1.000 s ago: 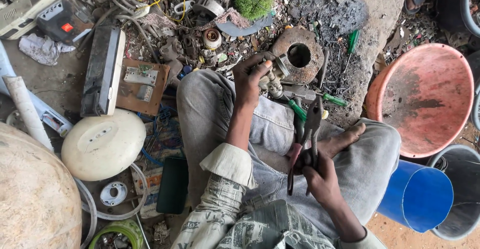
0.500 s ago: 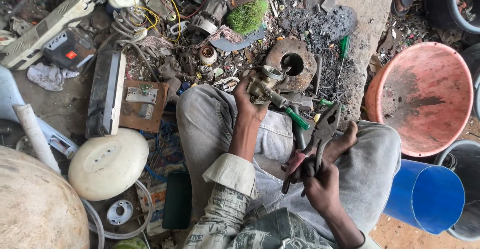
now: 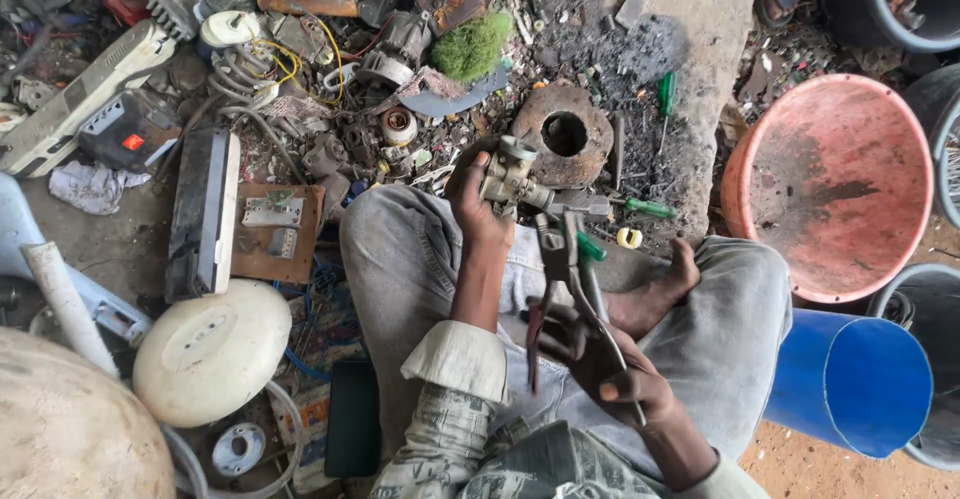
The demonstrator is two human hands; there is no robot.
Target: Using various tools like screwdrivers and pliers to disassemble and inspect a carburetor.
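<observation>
Two hands are working above the seated person's lap. Left hand (image 3: 478,194) is gripping a small metal valve-like part (image 3: 512,175), fingers curled around it, just before a rusty round disc (image 3: 565,136). Right hand (image 3: 600,364) is closing around pliers (image 3: 560,269) with red handles, jaws pointing up toward the part without touching it.
</observation>
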